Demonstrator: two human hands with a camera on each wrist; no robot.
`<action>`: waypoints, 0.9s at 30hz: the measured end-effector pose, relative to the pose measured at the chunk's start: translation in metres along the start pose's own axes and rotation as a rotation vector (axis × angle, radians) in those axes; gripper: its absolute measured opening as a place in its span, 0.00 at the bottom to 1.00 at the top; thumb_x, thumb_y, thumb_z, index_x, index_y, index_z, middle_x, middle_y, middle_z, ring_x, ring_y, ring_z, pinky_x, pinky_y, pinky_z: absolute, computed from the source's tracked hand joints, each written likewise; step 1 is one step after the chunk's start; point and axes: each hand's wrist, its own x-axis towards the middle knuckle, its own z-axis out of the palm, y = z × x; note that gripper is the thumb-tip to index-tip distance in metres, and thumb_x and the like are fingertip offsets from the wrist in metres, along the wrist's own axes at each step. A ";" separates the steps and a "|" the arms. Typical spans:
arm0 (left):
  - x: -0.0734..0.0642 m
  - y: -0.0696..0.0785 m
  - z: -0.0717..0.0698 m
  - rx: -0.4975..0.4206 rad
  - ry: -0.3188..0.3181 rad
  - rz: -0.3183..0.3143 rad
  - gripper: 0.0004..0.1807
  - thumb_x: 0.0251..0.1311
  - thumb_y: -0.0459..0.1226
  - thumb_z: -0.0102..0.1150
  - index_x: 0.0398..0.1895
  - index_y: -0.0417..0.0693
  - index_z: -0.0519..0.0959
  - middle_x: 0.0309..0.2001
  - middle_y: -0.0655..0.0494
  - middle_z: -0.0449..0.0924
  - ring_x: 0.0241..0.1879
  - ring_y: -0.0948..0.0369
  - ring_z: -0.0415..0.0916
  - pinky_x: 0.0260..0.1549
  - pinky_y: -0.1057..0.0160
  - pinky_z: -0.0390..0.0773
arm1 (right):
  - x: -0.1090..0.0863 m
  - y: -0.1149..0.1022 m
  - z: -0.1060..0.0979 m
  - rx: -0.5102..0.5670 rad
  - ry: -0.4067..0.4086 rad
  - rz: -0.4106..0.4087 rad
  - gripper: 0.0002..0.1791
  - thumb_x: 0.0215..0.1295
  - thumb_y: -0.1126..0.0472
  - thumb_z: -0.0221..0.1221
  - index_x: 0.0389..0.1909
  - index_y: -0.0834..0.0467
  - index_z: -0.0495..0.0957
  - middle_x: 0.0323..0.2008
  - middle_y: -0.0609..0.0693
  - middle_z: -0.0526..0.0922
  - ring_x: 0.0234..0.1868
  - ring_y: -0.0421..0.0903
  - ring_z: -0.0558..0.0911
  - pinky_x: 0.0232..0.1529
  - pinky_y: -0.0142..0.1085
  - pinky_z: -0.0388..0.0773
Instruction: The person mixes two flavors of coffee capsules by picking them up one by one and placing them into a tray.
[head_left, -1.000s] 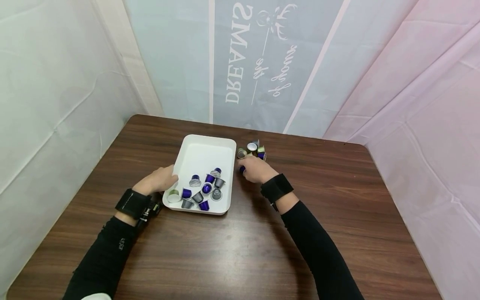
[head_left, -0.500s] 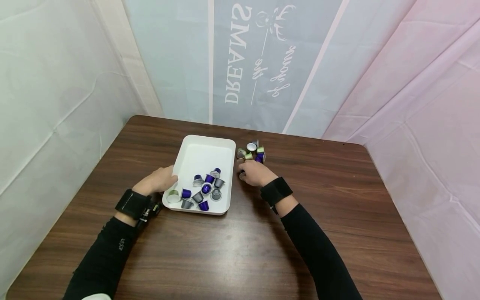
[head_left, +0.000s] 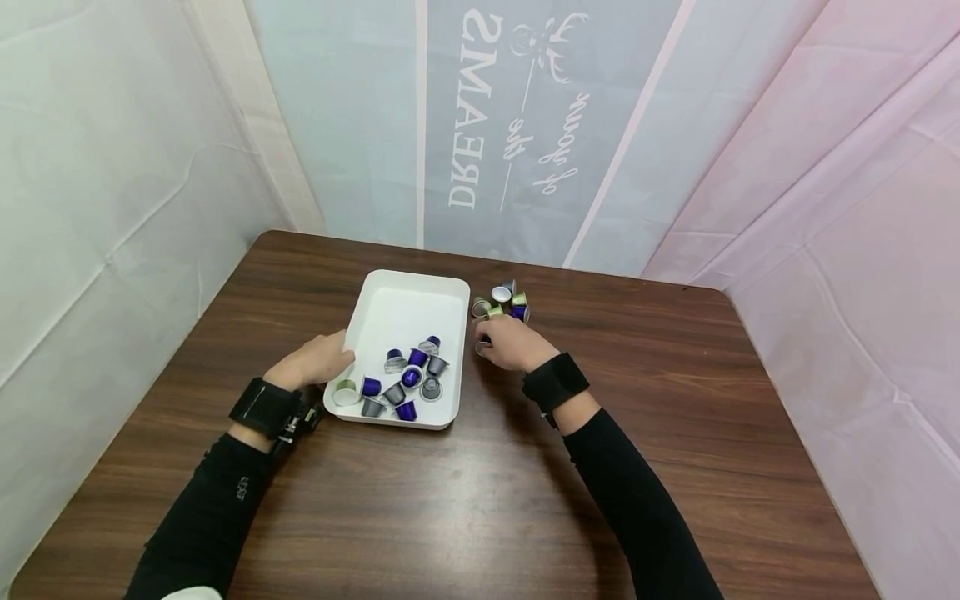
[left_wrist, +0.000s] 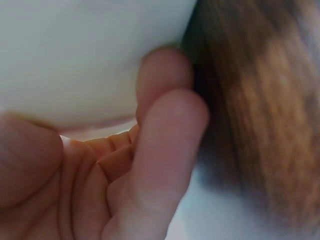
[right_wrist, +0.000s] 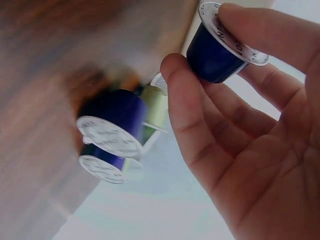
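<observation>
On the right, right grip [head_left: 513, 342]: closed in a pinch on one dark blue capsule [right_wrist: 212, 55], thumb on the printed lid, fingers at the body.
Held capsule position: outside the white tray [head_left: 408, 308], just beside its right edge, near side of the loose group. Not loaded yet.
Left grip [head_left: 311, 360]: on the tray's left edge, thumb over the rim, fingers along the outside and underneath. Reads as steadying.
In tray: eleven capsules by my count, all toward the near end. Mix of blue capsules [head_left: 417, 357], grey capsules [head_left: 431, 388] and one pale green capsule [head_left: 346, 392] in the near left corner. Some lie on their sides, some sit lid down; no sorting or rows visible.
Out of tray: loose cluster [head_left: 519, 299] beyond the right grip, near the tray's far right corner. Green, blue and grey ones, roughly half a dozen; overlaps, so exact count unclear. Right wrist view shows two blue ones tipped, lids toward the camera, green behind.
Surface [head_left: 420, 517]: brown wood grain, carries tray and cluster.
Progress: my read is past halfway, more in than out. Left: the held one plus that cluster.
</observation>
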 end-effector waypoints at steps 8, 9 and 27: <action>0.000 0.001 0.000 0.004 -0.002 -0.006 0.27 0.69 0.36 0.37 0.69 0.31 0.56 0.53 0.36 0.72 0.36 0.52 0.73 0.32 0.57 0.72 | -0.005 -0.015 -0.012 0.037 0.043 -0.023 0.09 0.67 0.64 0.56 0.46 0.59 0.78 0.40 0.53 0.77 0.33 0.44 0.74 0.34 0.36 0.72; 0.000 0.001 0.000 0.004 -0.005 -0.009 0.27 0.69 0.36 0.36 0.69 0.31 0.56 0.52 0.36 0.72 0.34 0.52 0.73 0.31 0.57 0.72 | -0.006 -0.017 -0.013 0.040 0.046 -0.026 0.09 0.67 0.63 0.55 0.46 0.59 0.78 0.40 0.53 0.77 0.32 0.44 0.74 0.34 0.36 0.72; 0.001 0.000 0.000 0.000 -0.006 -0.004 0.27 0.69 0.35 0.36 0.68 0.31 0.57 0.54 0.35 0.72 0.37 0.51 0.73 0.33 0.56 0.72 | 0.009 -0.068 -0.036 -0.052 0.022 -0.097 0.15 0.68 0.61 0.54 0.52 0.61 0.77 0.43 0.54 0.77 0.35 0.43 0.75 0.36 0.33 0.72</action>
